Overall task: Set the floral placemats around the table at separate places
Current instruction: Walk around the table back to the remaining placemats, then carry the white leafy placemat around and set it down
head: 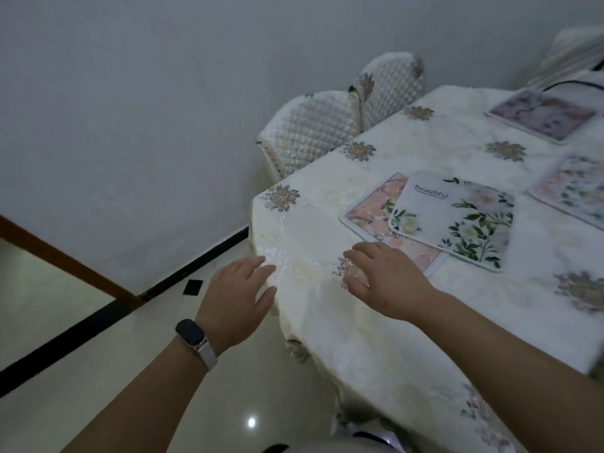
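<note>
Both hands are seen empty right now. The left hand point(240, 297) is spread open with fingers loosely fanned at the corner of the desk point(327, 308), nothing held. The right hand point(387, 279) is also open and flat, palm down over the tablecloth, nothing gripped.

Just beyond the right hand's fingertips, two placemats are stacked: the green-leaf placemat point(457, 220) is laid partly over the pink placemat point(376, 210), so they're touching and overlapped. Further out past the right hand, a lavender-edged placemat point(575, 188) is cut off by the frame edge, and a purple placemat point(542, 116) sits well apart at the far end near a quilted chair point(313, 135).

So the overlapped pair is probably what's dealt with next. The top one should be peeled off first, pinched at the near edge rather than dragged, since the embroidered cloth looks like it'd bunch up if a mat gets slid across it. The pink one could then be pulled toward the left hand's corner, which looks like a free place. Edges are best squared to the desk edge, and the cloth smoothed flat before anything gets set down.
</note>
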Available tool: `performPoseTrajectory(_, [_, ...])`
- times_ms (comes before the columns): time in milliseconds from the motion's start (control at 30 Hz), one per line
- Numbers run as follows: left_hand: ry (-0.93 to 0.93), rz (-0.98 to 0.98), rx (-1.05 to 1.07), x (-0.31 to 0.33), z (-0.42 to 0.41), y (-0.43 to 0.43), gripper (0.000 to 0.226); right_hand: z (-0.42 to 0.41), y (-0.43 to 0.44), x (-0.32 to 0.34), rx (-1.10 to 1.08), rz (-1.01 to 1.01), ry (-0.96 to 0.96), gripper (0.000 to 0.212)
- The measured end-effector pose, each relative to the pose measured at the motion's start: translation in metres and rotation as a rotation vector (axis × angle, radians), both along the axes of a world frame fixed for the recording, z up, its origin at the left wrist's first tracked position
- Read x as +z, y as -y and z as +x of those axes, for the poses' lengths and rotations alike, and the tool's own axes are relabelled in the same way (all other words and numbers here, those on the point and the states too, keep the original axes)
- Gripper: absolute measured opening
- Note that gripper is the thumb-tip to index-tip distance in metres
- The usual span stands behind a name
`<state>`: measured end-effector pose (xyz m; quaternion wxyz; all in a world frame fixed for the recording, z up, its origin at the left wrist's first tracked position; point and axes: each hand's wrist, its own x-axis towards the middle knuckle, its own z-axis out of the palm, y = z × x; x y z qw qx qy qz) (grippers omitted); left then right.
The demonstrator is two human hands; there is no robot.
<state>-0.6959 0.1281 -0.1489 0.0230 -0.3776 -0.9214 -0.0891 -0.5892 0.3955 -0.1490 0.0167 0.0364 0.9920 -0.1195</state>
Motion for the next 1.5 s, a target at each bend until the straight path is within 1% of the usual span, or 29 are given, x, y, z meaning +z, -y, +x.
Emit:
performPoseTrajectory(100, [0.023, 0.017, -0.105, -0.003, -0.025, -0.036, 0.046, 0.003, -0.024, 0.003, -0.113, -0.006, -0.001, 0.058])
performPoseTrajectory(233, [0.066, 0.045, -0.262, -0.015, -0.057, -0.088, 0.046, 0.011, -0.046, -0.008, -0.250, -0.006, 0.024, 0.054])
performPoseTrajectory(333, [0.116, 0.047, -0.369, -0.031, -0.075, -0.125, 0.047, 0.018, -0.055, -0.023, -0.352, -0.028, 0.088, 0.063])
performPoseTrajectory(467, [0.273, 0.026, -0.490, -0.056, -0.099, -0.174, 0.050, 0.023, -0.063, -0.050, -0.514, -0.049, 0.189, 0.057])
performPoseTrajectory(567, [0.368, -0.002, -0.569, -0.069, -0.117, -0.206, 0.056, 0.020, -0.069, -0.062, -0.631, -0.065, 0.257, 0.056])
performPoseTrajectory(667, [0.458, -0.044, -0.612, -0.079, -0.140, -0.243, 0.064, 0.012, -0.088, -0.067, -0.750, -0.082, 0.283, 0.055])
performPoseTrajectory(700, [0.495, -0.046, -0.614, -0.084, -0.147, -0.256, 0.063, 0.008, -0.097, -0.069, -0.801, -0.098, 0.279, 0.054])
performPoseTrajectory(800, [0.617, -0.073, -0.576, -0.094, -0.162, -0.295, 0.046, 0.003, -0.123, -0.076, -0.998, -0.220, 0.274, 0.054])
performPoseTrajectory(900, [0.748, -0.072, -0.511, -0.104, -0.168, -0.329, 0.040, 0.002, -0.149, -0.084, -1.173, -0.338, 0.282, 0.057])
performPoseTrajectory(1000, [0.936, -0.050, -0.319, -0.113, -0.171, -0.359, 0.037, 0.006, -0.176, -0.093, -1.300, -0.439, 0.258, 0.058])
performPoseTrajectory(1067, [1.103, 0.034, -0.151, -0.116, -0.171, -0.378, 0.034, 0.007, -0.195, -0.098, -1.393, -0.506, 0.217, 0.058])
performPoseTrajectory(1133, [1.217, 0.100, -0.005, -0.117, -0.170, -0.394, 0.035, 0.008, -0.214, -0.104, -1.482, -0.562, 0.183, 0.056])
performPoseTrajectory(1233, [1.286, 0.173, 0.127, -0.127, -0.173, -0.415, 0.030, 0.008, -0.240, -0.116, -1.574, -0.657, 0.128, 0.055])
performPoseTrajectory(1300, [1.331, 0.201, 0.194, -0.135, -0.177, -0.427, 0.031, 0.007, -0.254, -0.123, -1.608, -0.734, 0.072, 0.056])
performPoseTrajectory(1367, [1.379, 0.223, 0.217, -0.138, -0.180, -0.434, 0.023, 0.003, -0.267, -0.127, -1.639, -0.780, 0.023, 0.056])
performPoseTrajectory(1433, [1.374, 0.245, 0.229, -0.143, -0.182, -0.438, 0.013, 0.000, -0.278, -0.133, -1.668, -0.808, -0.025, 0.059])
performPoseTrajectory(1500, [1.369, 0.258, 0.245, -0.147, -0.183, -0.442, 0.009, -0.001, -0.289, -0.139, -1.701, -0.836, -0.049, 0.062])
